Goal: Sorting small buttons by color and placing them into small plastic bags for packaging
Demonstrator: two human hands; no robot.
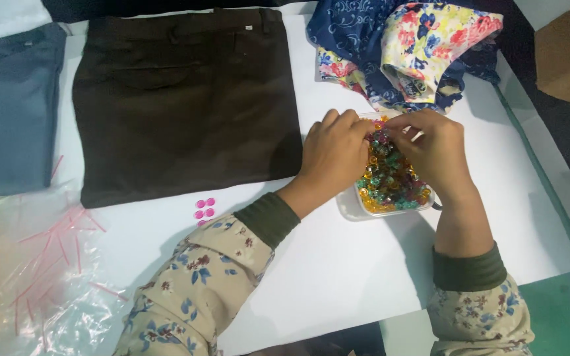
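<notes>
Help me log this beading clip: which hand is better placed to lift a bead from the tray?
Probably right: the right hand has its fingertips pinched over the beads in the tray; the left hand rests knuckles-up at its edge.

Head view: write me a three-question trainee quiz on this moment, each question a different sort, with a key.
1. True or false: both hands are over the tray of beads.
2. Which lies nearest the left hand's sleeve? A) the pink buttons B) the flowered cloth C) the blue trousers
3. Fill in: the brown trousers lie folded flat on the white ____.

Key
1. True: the left hand and the right hand meet at the tray's far end, fingertips among the beads.
2. A: they sit on the table just beside that sleeve.
3. Table.
</notes>
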